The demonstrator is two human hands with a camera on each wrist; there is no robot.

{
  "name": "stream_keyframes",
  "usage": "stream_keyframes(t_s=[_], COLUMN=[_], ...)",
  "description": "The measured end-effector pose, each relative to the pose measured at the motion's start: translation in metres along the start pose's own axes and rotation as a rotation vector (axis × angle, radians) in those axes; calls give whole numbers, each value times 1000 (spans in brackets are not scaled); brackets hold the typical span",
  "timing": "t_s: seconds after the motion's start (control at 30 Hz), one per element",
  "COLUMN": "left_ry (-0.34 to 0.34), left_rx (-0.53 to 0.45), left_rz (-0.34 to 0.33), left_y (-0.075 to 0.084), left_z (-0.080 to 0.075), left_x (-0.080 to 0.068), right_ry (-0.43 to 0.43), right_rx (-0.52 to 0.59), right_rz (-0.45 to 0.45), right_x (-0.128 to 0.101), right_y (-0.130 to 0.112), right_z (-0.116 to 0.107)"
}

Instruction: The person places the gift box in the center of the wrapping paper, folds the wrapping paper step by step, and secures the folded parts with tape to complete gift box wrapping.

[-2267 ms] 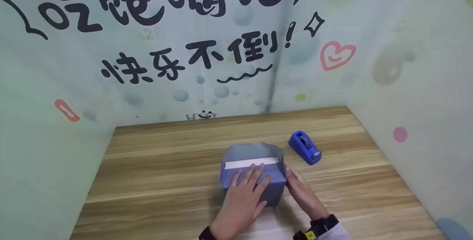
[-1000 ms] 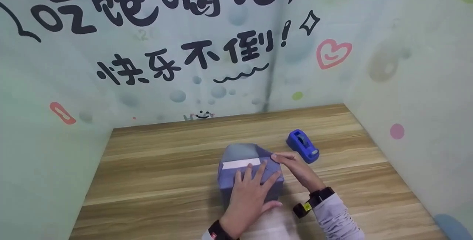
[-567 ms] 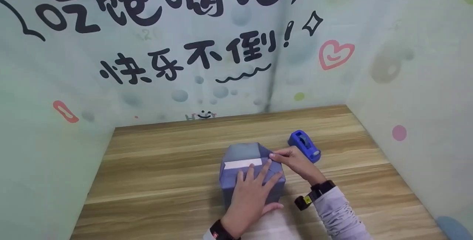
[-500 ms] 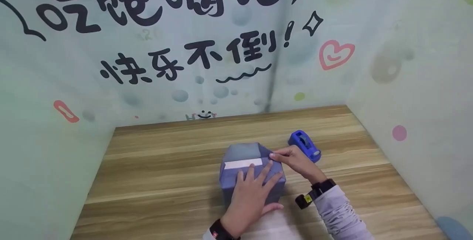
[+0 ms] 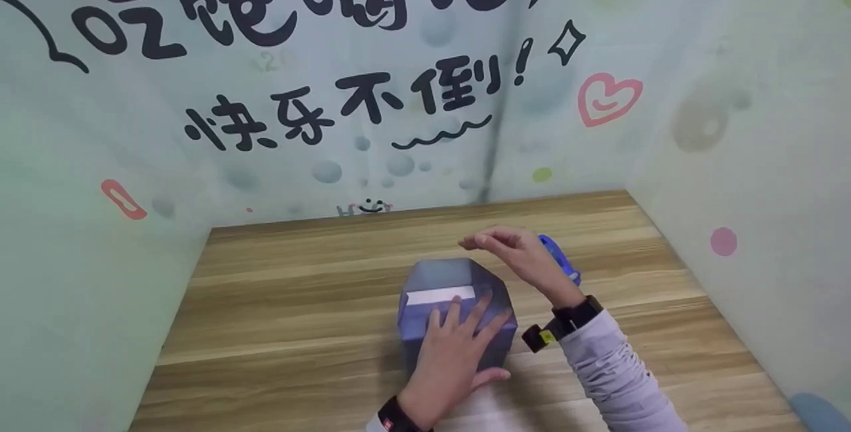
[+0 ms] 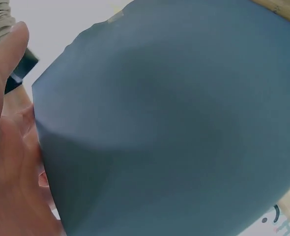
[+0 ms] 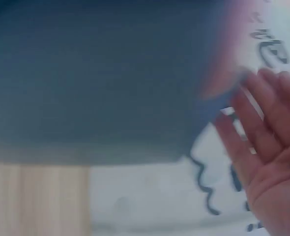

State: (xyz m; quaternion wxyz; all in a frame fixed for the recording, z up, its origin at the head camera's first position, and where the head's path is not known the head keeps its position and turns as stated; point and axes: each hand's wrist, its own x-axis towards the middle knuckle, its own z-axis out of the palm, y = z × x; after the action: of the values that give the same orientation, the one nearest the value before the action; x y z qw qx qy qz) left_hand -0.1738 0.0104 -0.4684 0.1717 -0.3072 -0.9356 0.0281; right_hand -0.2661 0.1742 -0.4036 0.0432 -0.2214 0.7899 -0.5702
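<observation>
From the head camera: a box wrapped in dull blue-grey paper (image 5: 457,316), sitting on the wood-grain tabletop (image 5: 286,312), near the front edge and a little right of centre. A white strip of bare box (image 5: 440,296) showing across the top where the paper edges do not meet. Left hand (image 5: 459,349) laid flat over the near part of the wrapped box, fingers straight and slightly spread, pressing the paper down, thumb against the lower right corner. Right hand (image 5: 515,256) raised in the air above and just right of the box's far right corner, apart from the paper, fingers loosely bent, thumb and forefinger drawn close together; impossible to tell whether anything is pinched between them. Behind that hand, a blue plastic tape dispenser (image 5: 562,262), mostly hidden. Black bands on both wrists, a pale lilac sleeve (image 5: 615,375) on the right arm.

From the left wrist camera, only a close expanse of the blue-grey paper (image 6: 174,128), smooth and softly creased, with the palm and thumb (image 6: 7,147) pressed against its left edge; neither the white strip nor the dispenser visible here.

From the right wrist camera, blurred: the paper's dark underside (image 7: 96,78) filling the upper frame, the right hand's fingers (image 7: 268,132) extended at the right edge, clear of the paper, with the decorated wall (image 7: 155,196) beyond.
</observation>
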Motion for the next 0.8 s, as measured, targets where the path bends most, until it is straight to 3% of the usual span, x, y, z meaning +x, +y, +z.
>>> stream_keyframes(t_s=[0.27,0.5,0.57,0.67,0.73,0.8], left_ry=[57,52,66,162,320,537], left_rx=[-38,-110,-226,-559,-798,-965], left_rz=[-51,-126,-143,-152,-170,-215], left_y=[2,2,0,-4,-8,-13], left_z=[2,-1,-5,-10,-13,-16], left_x=[-2,-4,-8,-14,-20,-27], right_ry=[256,309,322,330,333,333], right_rx=[16,337,350,335,326,323], right_rz=[61,266,272,253,251,255], right_x=[-48,-67,-67,-67,-67,-67], right_y=[26,55,58,59,59,59], right_z=[21,44,46,48,49,49])
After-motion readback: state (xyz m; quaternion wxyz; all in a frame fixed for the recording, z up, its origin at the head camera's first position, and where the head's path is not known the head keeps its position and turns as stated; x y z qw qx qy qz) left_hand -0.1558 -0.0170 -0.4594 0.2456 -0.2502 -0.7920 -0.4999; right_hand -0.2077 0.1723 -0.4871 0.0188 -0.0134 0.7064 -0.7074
